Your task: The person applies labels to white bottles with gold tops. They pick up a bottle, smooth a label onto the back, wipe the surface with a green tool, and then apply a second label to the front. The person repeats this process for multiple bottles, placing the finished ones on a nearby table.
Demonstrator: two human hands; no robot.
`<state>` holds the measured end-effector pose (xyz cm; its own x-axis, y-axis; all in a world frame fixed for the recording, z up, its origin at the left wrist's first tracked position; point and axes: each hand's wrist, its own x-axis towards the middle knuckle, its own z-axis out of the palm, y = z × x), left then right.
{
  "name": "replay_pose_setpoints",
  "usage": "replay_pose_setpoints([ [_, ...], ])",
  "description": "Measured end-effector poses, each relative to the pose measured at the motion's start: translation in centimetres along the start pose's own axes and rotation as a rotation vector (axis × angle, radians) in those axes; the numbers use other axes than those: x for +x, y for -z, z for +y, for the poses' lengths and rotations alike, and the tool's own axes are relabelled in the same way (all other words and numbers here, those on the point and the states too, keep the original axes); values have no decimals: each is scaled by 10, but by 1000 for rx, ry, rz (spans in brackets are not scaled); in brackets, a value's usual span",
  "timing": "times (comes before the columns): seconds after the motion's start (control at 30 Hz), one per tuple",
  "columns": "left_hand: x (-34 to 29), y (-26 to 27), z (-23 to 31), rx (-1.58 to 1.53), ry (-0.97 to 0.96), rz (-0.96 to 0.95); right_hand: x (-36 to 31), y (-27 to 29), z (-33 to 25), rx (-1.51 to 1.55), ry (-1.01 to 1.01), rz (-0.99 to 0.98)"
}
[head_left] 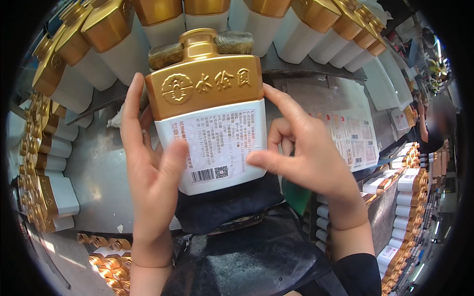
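A flat white bottle [212, 93] with a gold shoulder and short open neck is held upright between my two hands, its broad face toward me. A printed paper label [217, 143] with a barcode and a square code covers the white part. My left hand [153, 172] grips the left side, fingers along the edge and thumb over the label, slightly blurred. My right hand [308, 153] grips the other side, index finger at the shoulder and thumb pressing the label's right edge. Two worn, rough-surfaced blocks [234, 43] show behind the neck.
White-and-gold bottles [108, 34] stand close along the back of the grey metal table [98, 172]. Sheets of printed labels [350, 133] lie on the right. More bottles [52, 197] line the left and fill the lower right [405, 217]. Another person [434, 123] is far right.
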<state>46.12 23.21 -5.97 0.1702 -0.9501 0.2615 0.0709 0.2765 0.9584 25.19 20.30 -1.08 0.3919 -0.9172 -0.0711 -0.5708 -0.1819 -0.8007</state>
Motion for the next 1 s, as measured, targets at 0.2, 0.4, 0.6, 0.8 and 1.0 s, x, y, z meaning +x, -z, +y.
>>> replay_pose_setpoints([
  [0.2,-10,-4,3,172,9,-94,4,-4,7,-32,28,-5],
  [0.4,-3,-7,3,-35,-3,0,18,6,-1,175,-49,-14],
  [0.6,1,-10,3,140,-38,39,25,-7,0,-32,65,149],
  [0.8,-4,2,7,50,26,-46,17,-6,4,21,3,69],
  [1.0,-6,-2,13,-48,131,-96,14,-12,10,-56,81,89],
])
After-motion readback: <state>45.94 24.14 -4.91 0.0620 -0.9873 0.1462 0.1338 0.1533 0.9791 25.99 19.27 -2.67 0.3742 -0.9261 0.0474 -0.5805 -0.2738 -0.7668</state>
